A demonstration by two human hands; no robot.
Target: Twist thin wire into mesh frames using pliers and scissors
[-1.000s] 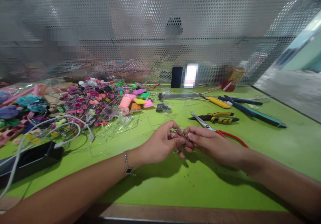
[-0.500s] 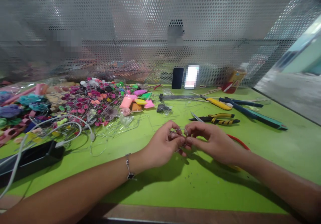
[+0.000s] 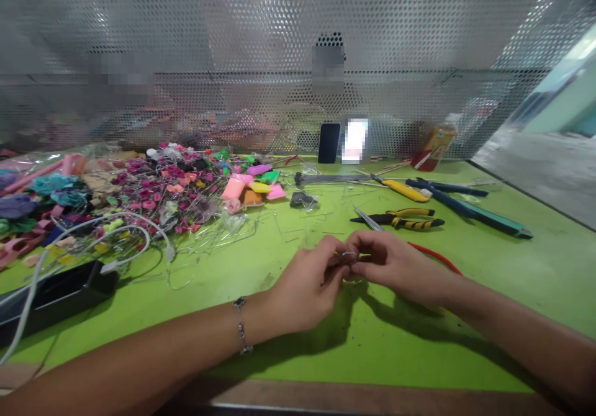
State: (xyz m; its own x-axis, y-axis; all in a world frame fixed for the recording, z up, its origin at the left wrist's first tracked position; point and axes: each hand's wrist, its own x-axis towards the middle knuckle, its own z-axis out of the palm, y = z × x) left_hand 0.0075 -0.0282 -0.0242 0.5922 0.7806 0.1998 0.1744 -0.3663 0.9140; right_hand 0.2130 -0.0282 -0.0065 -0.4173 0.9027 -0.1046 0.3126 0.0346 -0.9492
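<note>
My left hand [image 3: 310,289] and my right hand [image 3: 395,266] meet above the green table [image 3: 261,316], fingertips pinched together on a small twisted piece of thin wire [image 3: 348,256]. Both hands are closed around it, and most of the wire is hidden by my fingers. A bracelet [image 3: 242,326] sits on my left wrist. Red-handled scissors [image 3: 431,253] lie just behind my right hand, partly hidden by it.
A heap of small coloured flowers and wires [image 3: 162,192] covers the left. Coloured clay blocks [image 3: 251,191], yellow-black pliers [image 3: 405,220], a yellow cutter [image 3: 403,189] and blue tools [image 3: 465,208] lie behind. A black box with white cable [image 3: 56,292] is at left. A perforated metal screen [image 3: 279,49] backs the table, with two phones [image 3: 342,141] leaning on it.
Both hands have drawn closer to me and lower. My left hand has turned its back upward, and the wire that showed as open loops is now pressed small between the fingertips.
</note>
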